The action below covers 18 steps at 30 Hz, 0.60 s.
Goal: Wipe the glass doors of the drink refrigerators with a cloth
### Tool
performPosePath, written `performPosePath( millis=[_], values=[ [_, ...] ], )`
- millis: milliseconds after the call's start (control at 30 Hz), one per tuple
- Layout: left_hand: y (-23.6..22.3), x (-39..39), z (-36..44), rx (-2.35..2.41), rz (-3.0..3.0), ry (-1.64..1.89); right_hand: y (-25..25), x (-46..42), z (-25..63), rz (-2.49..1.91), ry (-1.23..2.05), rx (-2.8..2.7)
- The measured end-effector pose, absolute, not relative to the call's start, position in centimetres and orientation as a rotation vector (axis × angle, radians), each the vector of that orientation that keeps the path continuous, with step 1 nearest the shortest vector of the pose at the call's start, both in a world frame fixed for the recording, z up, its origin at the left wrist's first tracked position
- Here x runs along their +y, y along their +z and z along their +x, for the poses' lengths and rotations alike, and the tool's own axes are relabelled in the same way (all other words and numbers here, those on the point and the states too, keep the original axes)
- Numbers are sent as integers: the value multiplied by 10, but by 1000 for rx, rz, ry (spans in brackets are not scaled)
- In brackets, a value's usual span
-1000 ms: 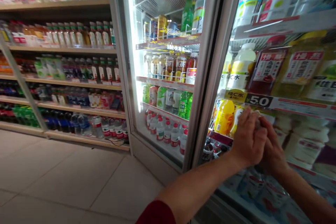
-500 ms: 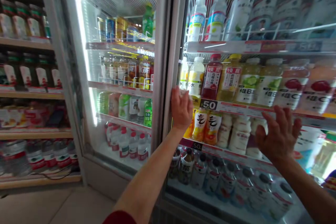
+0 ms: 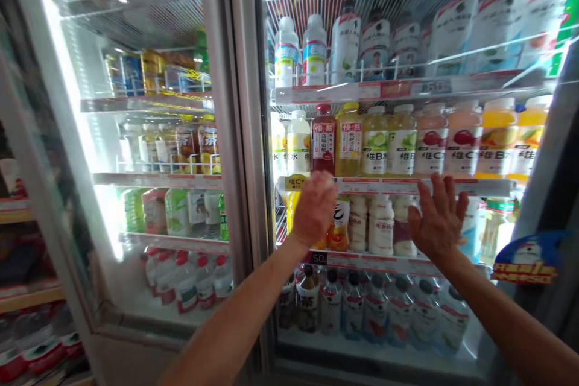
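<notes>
My left hand (image 3: 315, 210) is raised in front of the fridge's lower middle shelves, its fingers smeared by motion. Something pale shows at its fingertips, but I cannot make out whether it is held. It partly covers an orange-labelled bottle (image 3: 339, 226). To the right, my right hand (image 3: 438, 218) is open with fingers spread, holding nothing, in front of a white bottle with a purple label (image 3: 403, 226). Whether either hand touches the glass door cannot be told. Above the hands stand a dark red bottle (image 3: 322, 142) and a yellow-capped bottle (image 3: 349, 142).
A metal door frame (image 3: 246, 132) divides this fridge from a second lit one on the left with cans and red-capped bottles (image 3: 186, 283). A blue sticker (image 3: 525, 256) is at the right. Several dark-capped bottles (image 3: 353, 301) line the bottom shelf.
The view has swung right, bringing the sticker and orange juice bottles in. My left hand has moved off the door's edge to the right, across the bottles. My right hand remains spread.
</notes>
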<state>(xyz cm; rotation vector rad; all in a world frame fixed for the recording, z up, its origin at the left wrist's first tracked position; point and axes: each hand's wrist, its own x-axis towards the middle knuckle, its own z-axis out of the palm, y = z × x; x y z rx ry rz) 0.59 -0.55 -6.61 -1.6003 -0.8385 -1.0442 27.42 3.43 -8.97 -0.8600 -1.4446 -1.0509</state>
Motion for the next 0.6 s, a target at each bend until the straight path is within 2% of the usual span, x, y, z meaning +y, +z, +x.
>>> performPosePath(
  millis=[100,167,300,367,500,600],
  values=[
    [-67,-1,19,-478,-1832,-669,-84,37,286,-871,-1059,-1534],
    [-46,2,15,-546,-1796,-747,-75,40,302,-904,-1078,-1509],
    [-2,6,14,-887,-1439,-1319,-60,48,329,-962,-1059,-1303],
    [-4,7,32,-845,-1492,-1242,-58,49,333,-963,-1028,-1324],
    [-13,9,59,-572,-1732,-777,-61,46,329,-976,-1010,-1346],
    [19,12,44,-672,-1579,-1016,-62,44,327,-993,-1009,-1345]
  ],
)
